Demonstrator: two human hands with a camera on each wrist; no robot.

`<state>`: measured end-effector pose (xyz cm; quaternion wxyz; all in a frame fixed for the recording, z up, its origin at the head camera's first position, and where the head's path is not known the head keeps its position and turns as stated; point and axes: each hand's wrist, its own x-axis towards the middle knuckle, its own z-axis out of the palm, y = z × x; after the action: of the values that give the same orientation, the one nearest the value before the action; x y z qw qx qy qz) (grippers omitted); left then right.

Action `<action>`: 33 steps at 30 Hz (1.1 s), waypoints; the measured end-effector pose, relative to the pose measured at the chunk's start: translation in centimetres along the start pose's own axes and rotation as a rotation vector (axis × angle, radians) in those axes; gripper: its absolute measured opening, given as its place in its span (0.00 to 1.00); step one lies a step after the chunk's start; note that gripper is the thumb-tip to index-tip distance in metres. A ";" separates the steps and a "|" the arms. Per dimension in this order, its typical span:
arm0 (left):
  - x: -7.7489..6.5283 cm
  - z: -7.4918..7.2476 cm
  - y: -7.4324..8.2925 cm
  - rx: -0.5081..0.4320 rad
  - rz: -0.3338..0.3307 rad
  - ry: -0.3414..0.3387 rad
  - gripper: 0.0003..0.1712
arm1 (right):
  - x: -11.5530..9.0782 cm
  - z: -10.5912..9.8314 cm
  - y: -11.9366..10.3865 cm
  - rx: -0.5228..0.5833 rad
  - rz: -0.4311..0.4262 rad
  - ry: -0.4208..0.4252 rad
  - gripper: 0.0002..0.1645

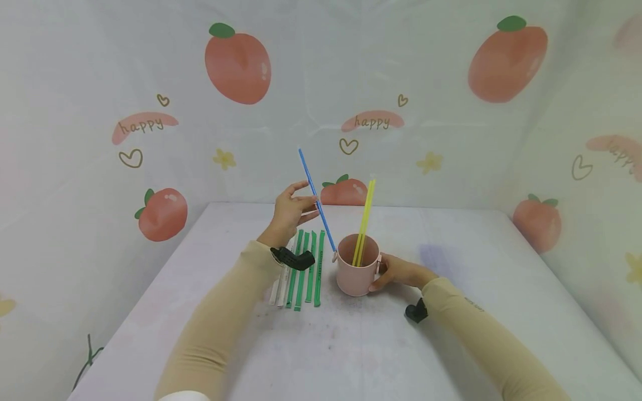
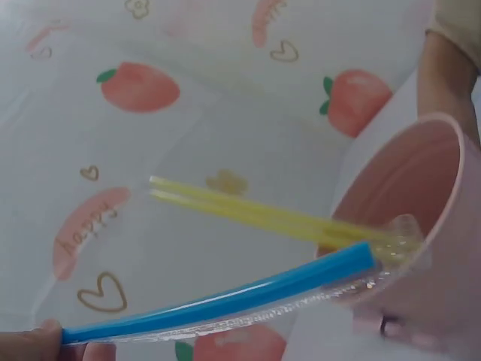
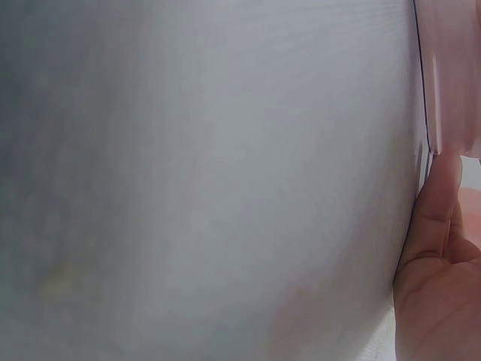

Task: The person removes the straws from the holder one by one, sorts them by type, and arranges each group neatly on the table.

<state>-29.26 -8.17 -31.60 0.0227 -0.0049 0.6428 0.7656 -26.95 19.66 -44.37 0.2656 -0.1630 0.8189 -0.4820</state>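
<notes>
Thumb and fingers of my left hand (image 1: 292, 213) pinch a blue straw (image 1: 326, 227) in a clear wrapper. It slants down to the right, its lower end close by the cup's left rim. The pink cup (image 1: 354, 283), with small side lugs, stands upright on the table. Two yellow straws (image 1: 366, 211) lean inside it and rise well above the rim; the left wrist view shows clear wrapping on them. Around the cup's right side, my right hand (image 1: 400, 271) holds it, thumb in front near the base. In the right wrist view, fingers (image 3: 442, 195) meet the cup's wall.
Left of the cup, several green paper-wrapped straws (image 1: 319, 273) and white-wrapped ones (image 1: 283, 281) lie side by side, partly under the left wrist. The white table (image 1: 321, 356) ends against a fruit-print backdrop (image 1: 311, 67). A dark green cord (image 1: 89, 356) shows at the lower left.
</notes>
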 end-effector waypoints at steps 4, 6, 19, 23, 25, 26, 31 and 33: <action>0.4 -1.3 0.3 0.089 -0.025 -0.008 0.30 | 0.0 0.0 0.0 0.000 0.000 0.003 0.42; 0.7 -2.0 0.3 0.141 -0.034 -0.022 0.30 | 0.0 0.0 0.0 0.004 0.002 0.003 0.41; 2.4 -6.3 -0.4 0.392 -0.149 -0.033 0.32 | 0.0 -0.1 0.0 0.013 0.004 -0.006 0.43; 2.9 -7.9 -1.2 0.460 -0.169 -0.019 0.32 | 0.1 -0.1 0.0 0.006 -0.003 -0.011 0.44; 3.2 -8.7 -1.6 0.491 -0.175 -0.008 0.32 | 0.2 -0.1 0.0 0.002 -0.007 -0.013 0.44; 3.3 -9.1 -1.8 0.505 -0.178 -0.003 0.32 | 0.2 -0.1 -0.1 0.002 -0.008 -0.013 0.43; 3.3 -10.7 -2.5 0.561 -0.193 0.025 0.32 | 0.0 -0.1 -0.1 0.005 -0.022 -0.011 0.40; 3.2 -11.2 -2.8 0.578 -0.199 0.033 0.31 | 0.0 -0.1 -0.1 0.004 -0.029 -0.012 0.39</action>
<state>-32.62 -18.65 -36.38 0.0874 -0.0735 0.8306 0.5450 -26.98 19.69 -44.26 0.2637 -0.1772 0.8137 -0.4867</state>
